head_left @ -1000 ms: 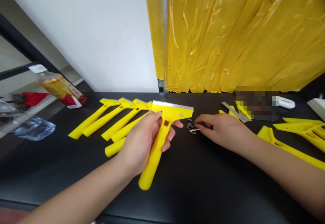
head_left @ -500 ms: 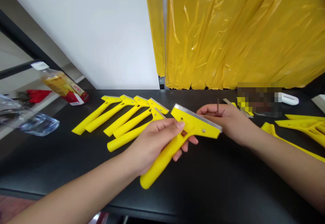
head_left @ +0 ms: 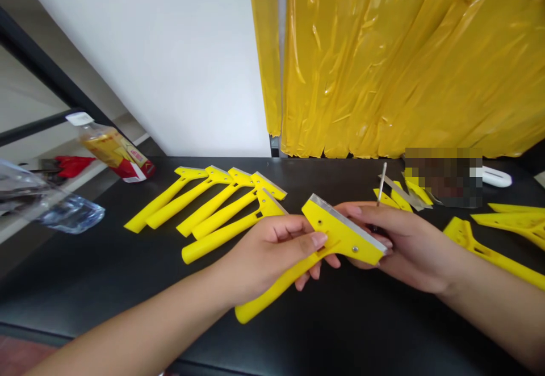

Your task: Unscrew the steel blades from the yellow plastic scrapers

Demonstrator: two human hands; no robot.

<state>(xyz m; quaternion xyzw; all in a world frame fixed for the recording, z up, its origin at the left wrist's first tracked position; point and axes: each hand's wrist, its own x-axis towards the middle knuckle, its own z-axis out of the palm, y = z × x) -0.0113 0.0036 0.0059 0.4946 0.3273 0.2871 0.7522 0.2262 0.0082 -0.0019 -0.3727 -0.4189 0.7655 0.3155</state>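
In the middle of the frame the left hand (head_left: 272,251) grips a yellow scraper (head_left: 315,251) by the neck just below its head, fingers wrapped around it and thumb laid on top. The scraper is held above the black table (head_left: 128,285), its handle pointing down toward the lower centre and its head tilted up to the right, with a metal blade (head_left: 347,222) along the top edge and two small screws showing in the yellow face. The right hand (head_left: 404,245) is right behind the head of the scraper, fingers curled around a thin metal tool (head_left: 382,183) whose shaft sticks up above the knuckles; its fingertips touch the far end of the scraper head.

Left of centre, a row of five more scrapers (head_left: 213,208) lies side by side on the table, heads toward the wall. Further scraper parts (head_left: 494,239) lie at the right edge, and some loose blades and yellow pieces (head_left: 402,194) sit just beyond the right hand. At the upper left a plastic bottle (head_left: 113,149) lies on its side, with a crumpled clear bag (head_left: 63,217) near it. A yellow plastic curtain (head_left: 404,58) fills the upper right.
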